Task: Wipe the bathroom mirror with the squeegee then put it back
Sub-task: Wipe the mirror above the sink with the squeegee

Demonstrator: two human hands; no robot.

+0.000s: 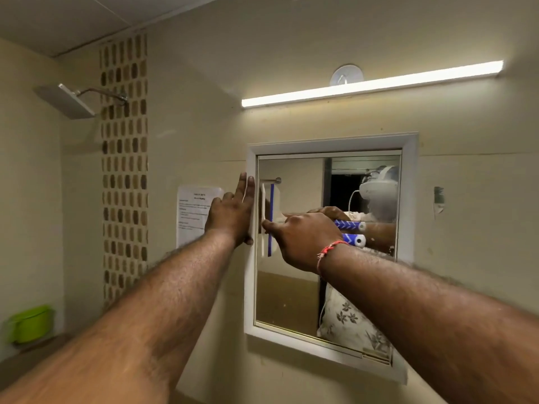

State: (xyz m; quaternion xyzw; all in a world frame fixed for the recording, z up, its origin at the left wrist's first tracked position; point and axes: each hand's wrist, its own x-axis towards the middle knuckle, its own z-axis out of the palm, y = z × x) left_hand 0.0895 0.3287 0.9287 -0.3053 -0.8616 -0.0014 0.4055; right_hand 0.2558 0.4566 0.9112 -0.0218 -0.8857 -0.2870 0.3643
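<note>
Your right hand [303, 240]: fingers clamped on squeegee [271, 199] handle, blade upright on mirror [285, 293] at left edge. Your left hand [230, 214]: fingers straight, flat on frame [329, 144]. Wiping seemingly underway; return pending.

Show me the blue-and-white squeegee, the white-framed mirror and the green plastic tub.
Blue-and-white squeegee [353, 239]: head view, end of its handle.
White-framed mirror [335, 145]: head view, top bar of the frame.
Green plastic tub [30, 323]: head view, its front wall.

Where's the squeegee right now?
Head view: squeegee in the right hand, blade upright on the mirror by its left frame edge, beside the left hand.
</note>
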